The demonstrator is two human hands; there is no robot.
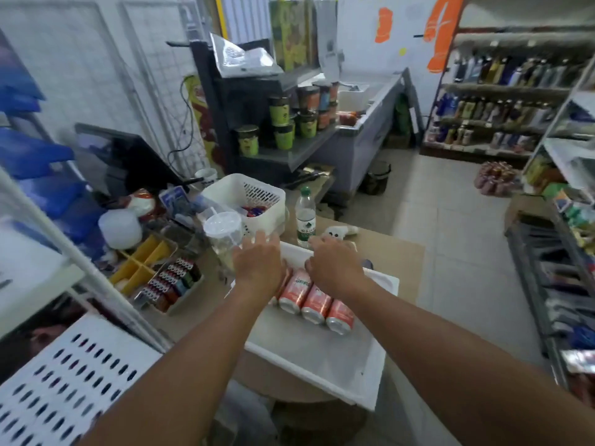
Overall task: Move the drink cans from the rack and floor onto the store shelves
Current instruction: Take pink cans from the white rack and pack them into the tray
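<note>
Several red-and-white drink cans (317,302) lie side by side on a white tray (325,358) on a counter in front of me. My left hand (259,265) hovers palm down over the left end of the row, fingers spread. My right hand (335,265) rests over the far ends of the cans, fingers curled down; whether it grips one is hidden. A shrink-wrapped pack of cans (495,178) sits on the floor at the right, next to the store shelves (502,91).
A white basket (248,194), a lidded plastic cup (223,233) and a water bottle (305,217) stand just behind the tray. Lighters and small goods crowd the counter at left. A white perforated shelf (70,378) is at lower left, a stocked rack (560,268) at right.
</note>
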